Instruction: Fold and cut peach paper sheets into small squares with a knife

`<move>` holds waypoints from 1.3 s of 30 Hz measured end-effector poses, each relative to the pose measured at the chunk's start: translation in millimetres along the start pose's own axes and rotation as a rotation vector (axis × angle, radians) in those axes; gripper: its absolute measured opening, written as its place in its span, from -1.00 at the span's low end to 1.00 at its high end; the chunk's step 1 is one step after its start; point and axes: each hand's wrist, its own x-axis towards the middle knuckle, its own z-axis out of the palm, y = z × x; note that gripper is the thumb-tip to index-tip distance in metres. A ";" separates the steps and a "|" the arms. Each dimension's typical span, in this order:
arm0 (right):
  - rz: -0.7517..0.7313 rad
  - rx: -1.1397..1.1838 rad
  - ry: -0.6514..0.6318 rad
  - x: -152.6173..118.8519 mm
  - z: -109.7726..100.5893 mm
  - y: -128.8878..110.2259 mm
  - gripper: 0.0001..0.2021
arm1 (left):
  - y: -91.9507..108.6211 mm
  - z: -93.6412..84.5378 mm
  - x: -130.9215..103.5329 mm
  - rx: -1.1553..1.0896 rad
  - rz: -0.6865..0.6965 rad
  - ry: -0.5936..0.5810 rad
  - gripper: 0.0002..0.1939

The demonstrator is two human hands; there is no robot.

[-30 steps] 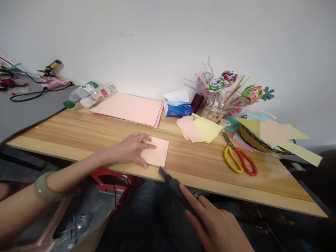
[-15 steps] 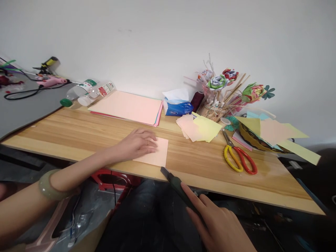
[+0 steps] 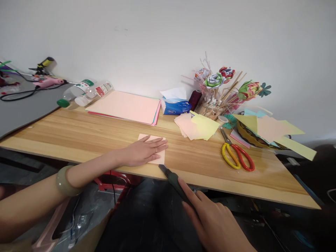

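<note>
My left hand (image 3: 147,150) lies flat with its fingers spread over a small pale pink sheet of paper (image 3: 160,159) near the table's front edge. Most of the sheet is hidden under that hand; its top strip and lower right corner show. In my right hand (image 3: 210,213) is a dark green utility knife (image 3: 175,182), its handle gripped with the index finger stretched along it. The knife's blade tip is just below the sheet's lower right corner; whether it touches the table I cannot tell.
Scissors (image 3: 233,150) with yellow and red handles lie to the right. Behind are loose pink and yellow papers (image 3: 202,126), a blue tissue pack (image 3: 175,106), a large paper stack (image 3: 124,106) and two plastic bottles. Paper flowers (image 3: 216,79) and a basket (image 3: 246,131) stand at the back right.
My left hand has slid rightward across the sheet and now lies flatter, its fingers reaching the sheet's right edge. The knife stays near the same corner. The view has shifted slightly.
</note>
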 end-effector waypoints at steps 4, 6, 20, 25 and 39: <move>0.000 -0.012 0.012 -1.9 -0.8 -0.9 -0.51 | 1.2 -0.5 1.0 0.026 -0.018 0.006 -0.49; 0.006 -0.019 0.013 -2.4 -1.1 -0.8 -0.50 | 1.2 0.1 1.4 0.041 -0.023 0.019 -0.49; 0.018 -0.045 0.045 -1.5 -1.6 0.5 -0.51 | 4.9 -2.3 0.7 0.024 -0.087 -0.020 -0.43; 0.024 -0.063 0.104 7.9 -5.8 -1.6 -0.56 | 2.6 1.2 1.5 0.023 -0.079 -0.002 -0.44; 0.105 -0.040 -0.078 27.3 -7.5 1.0 -0.53 | 3.8 1.7 1.3 0.024 -0.102 -0.013 -0.40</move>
